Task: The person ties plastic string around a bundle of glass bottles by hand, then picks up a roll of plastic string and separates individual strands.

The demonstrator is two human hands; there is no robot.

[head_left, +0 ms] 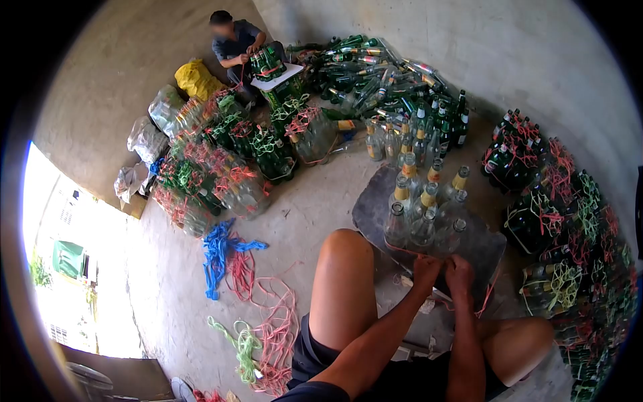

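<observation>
A cluster of clear glass bottles (423, 231), some with yellow neck labels, stands upright on a dark slab (482, 241) in front of my knees. Red plastic twine (402, 251) runs low along the near side of the cluster. Close against the bottles, my left hand (426, 271) is closed on the twine. My right hand (459, 275) is beside it, fingers pinched on the same twine, and a loose end hangs down to the right. The exact crossing of the strands between my fingers is too small to make out.
Loose bottles (375, 87) are heaped along the back wall. Tied bottle bundles (234, 184) stand at left, with more bundles (536, 221) at right. Red twine (274, 321) and blue strips (218, 251) lie on the floor. Another person (234, 47) handles green bottles at the back.
</observation>
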